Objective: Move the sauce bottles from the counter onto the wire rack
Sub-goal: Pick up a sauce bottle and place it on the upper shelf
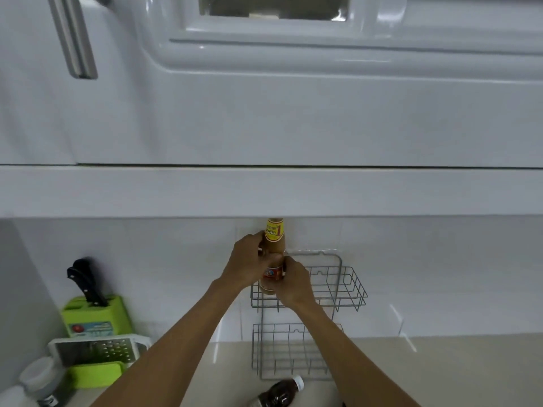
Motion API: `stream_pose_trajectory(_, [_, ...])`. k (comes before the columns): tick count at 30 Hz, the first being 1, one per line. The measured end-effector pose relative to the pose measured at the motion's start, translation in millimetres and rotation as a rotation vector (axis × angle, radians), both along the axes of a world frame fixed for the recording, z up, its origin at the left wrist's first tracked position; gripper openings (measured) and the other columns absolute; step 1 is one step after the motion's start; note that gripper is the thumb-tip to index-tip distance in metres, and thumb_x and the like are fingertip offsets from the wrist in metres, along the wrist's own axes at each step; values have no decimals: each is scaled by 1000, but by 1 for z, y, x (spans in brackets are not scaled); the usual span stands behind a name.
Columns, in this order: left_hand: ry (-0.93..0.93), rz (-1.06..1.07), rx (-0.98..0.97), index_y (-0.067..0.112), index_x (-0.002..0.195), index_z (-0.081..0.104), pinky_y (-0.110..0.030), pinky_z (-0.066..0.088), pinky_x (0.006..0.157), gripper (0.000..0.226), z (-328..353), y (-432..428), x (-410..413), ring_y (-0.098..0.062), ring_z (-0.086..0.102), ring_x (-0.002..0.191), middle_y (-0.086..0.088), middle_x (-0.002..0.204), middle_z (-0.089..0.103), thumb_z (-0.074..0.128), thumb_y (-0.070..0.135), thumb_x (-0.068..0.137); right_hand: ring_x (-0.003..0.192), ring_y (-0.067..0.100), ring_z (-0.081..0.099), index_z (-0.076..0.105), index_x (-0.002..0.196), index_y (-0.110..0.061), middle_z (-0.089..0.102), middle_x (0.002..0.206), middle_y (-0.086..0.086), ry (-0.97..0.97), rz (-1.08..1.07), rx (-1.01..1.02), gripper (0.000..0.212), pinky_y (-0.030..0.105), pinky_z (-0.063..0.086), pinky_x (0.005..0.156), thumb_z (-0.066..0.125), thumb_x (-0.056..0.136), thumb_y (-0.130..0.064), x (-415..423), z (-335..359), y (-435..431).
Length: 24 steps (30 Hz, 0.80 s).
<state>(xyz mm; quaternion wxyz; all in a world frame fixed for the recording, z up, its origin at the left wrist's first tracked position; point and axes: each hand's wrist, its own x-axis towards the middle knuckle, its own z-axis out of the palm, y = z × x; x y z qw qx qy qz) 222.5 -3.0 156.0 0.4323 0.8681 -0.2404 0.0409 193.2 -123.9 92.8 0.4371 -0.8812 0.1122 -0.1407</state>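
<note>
A tall brown sauce bottle (273,242) with a yellow neck label and a red body label stands upright at the left end of the upper basket of the grey wire rack (343,284) on the white wall. Its top is hidden behind the cabinet's underside. My left hand (249,264) grips its neck and shoulder. My right hand (289,284) wraps its lower body from the right. A second bottle (279,392), dark with a white cap, stands on the beige counter (426,371) below the rack's empty lower basket (282,351).
A white cabinet (264,189) overhangs closely above the rack. At the left stand a green knife block (97,315) with black-handled knives, a grater (97,351) on a green holder, and a lidded jar (41,377).
</note>
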Motion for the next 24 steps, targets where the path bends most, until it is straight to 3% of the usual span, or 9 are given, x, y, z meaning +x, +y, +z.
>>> stream_pose_trajectory(3, [11, -7, 8, 16, 115, 65, -16, 46, 74, 42, -12, 4, 10, -19, 64, 92, -3, 104, 69, 79, 25, 76, 83, 18, 67, 65, 98, -13, 73, 93, 3, 17, -31, -43, 40, 29, 54, 69, 79, 66, -33, 10, -9, 3])
stream_pose_trajectory(8, [-20, -4, 18, 15, 119, 63, -23, 44, 81, 42, -16, 9, 25, -18, 62, 94, -5, 111, 69, 76, 23, 80, 82, 14, 67, 68, 97, -15, 74, 94, 0, 30, 21, -52, 40, 18, 47, 63, 83, 63, -31, 24, -9, 2])
stream_pose_trajectory(13, [-25, 23, -12, 16, 121, 63, -12, 43, 72, 46, -20, 13, 27, -17, 62, 92, -4, 111, 70, 78, 24, 79, 84, 15, 68, 67, 99, -16, 74, 95, -1, 16, 22, -55, 48, 24, 52, 70, 85, 60, -37, 26, -13, 0])
stream_pose_trajectory(19, [9, 110, -43, 13, 135, 53, -23, 44, 94, 64, -31, 12, 12, -20, 63, 113, -5, 127, 66, 77, 32, 80, 88, 16, 68, 64, 103, -15, 71, 94, -1, 95, 47, -54, 54, 22, 48, 63, 83, 65, -48, 16, -4, -3])
stream_pose_trajectory(22, [63, 164, -47, 11, 144, 44, -21, 41, 95, 75, -37, 19, 1, -20, 60, 119, -6, 134, 61, 75, 37, 81, 88, 14, 64, 62, 111, -12, 67, 97, -1, 22, 4, 7, 60, 30, 55, 75, 77, 70, -54, -7, 4, -3])
stream_pose_trajectory(24, [74, 195, -75, 13, 144, 43, -19, 40, 92, 72, -40, 26, -8, -18, 60, 119, -5, 135, 60, 74, 35, 83, 87, 13, 64, 62, 114, -15, 67, 100, -3, -93, -60, -9, 52, 30, 56, 78, 74, 77, -50, -30, 2, -3])
